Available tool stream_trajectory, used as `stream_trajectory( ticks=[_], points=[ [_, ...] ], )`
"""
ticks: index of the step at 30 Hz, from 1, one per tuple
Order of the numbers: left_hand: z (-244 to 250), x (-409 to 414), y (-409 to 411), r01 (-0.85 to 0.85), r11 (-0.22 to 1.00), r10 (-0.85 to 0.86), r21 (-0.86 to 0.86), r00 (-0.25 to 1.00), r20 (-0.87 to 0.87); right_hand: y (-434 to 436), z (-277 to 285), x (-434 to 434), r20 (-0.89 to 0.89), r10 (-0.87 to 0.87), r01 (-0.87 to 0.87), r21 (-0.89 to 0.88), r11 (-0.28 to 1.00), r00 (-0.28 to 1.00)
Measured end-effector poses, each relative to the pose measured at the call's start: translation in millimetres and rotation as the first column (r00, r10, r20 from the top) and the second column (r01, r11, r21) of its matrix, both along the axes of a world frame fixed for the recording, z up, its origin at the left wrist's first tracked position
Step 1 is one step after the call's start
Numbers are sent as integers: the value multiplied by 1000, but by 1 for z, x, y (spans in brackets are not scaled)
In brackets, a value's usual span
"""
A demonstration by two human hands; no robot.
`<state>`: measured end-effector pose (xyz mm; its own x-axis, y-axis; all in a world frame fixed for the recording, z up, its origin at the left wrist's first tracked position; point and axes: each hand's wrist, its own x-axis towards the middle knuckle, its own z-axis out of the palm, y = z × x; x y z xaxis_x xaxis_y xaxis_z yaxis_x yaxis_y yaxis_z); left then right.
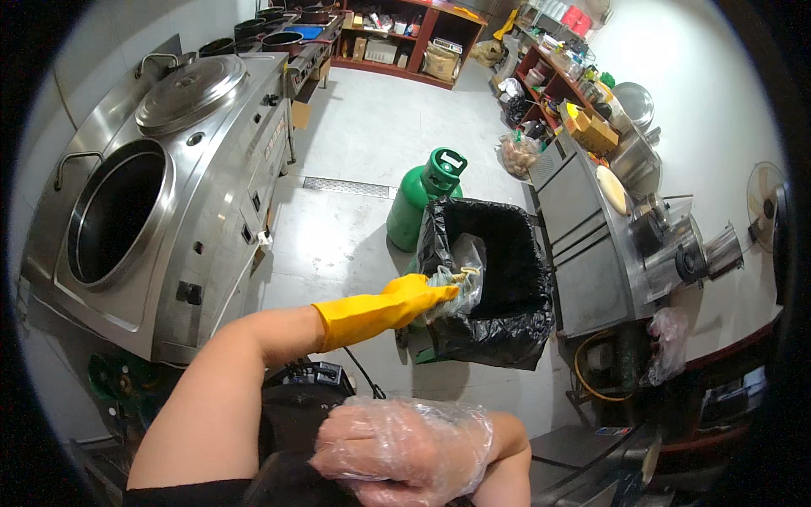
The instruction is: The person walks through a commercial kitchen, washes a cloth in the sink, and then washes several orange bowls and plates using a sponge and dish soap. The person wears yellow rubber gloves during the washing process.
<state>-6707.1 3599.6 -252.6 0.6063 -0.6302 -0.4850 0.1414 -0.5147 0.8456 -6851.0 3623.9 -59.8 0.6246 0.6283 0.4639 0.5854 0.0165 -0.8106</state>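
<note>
My left hand (412, 295), in a yellow rubber glove, reaches to the near left rim of a rubbish bin (494, 342) lined with a black bag. Its fingers are closed on a crumpled transparent plastic bag (470, 253), part of which hangs inside the bin. Greenish, mesh-like material shows beside the fingers; what it is cannot be made out. Close to my body, my right hand (405, 450) is covered in thin transparent plastic. Its fingers look bent, and the palm side is hidden. Behind the bin stands a green gas cylinder (412, 206).
A steel cooking unit (209, 190) with an uncovered round pot well (120, 212) and a lidded one stands left. Along the right runs a steel cabinet (576, 234) bearing pots. A floor drain grate (345, 187) lies ahead. Red shelves (380, 38) stand at the back.
</note>
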Motion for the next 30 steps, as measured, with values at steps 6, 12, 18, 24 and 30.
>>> stream_trajectory(
  ticks=[6, 12, 18, 24, 30],
  points=[
    [2, 64, -23, -67, 996, 63, -58, 996, -69, -19, 0, 83, -74, 228, -222, 81, 972, 971],
    [27, 139, -50, -6, 1000, 7, 5, 995, -100, -41, 7, 176, -60, 214, -215, -19, 976, 975],
    [14, 283, -39, -141, 987, 131, -80, 985, -116, -109, -32, 291, -217, -258, 252, -55, 966, 942],
    [17, 380, -45, -101, 973, 103, -207, 995, 0, -229, -184, 396, -687, -724, 901, -348, 259, -58],
    [-41, 446, -74, 19, 859, 219, -511, 889, 402, -224, -221, 514, -850, -521, 956, -209, 204, -74]
  ],
)
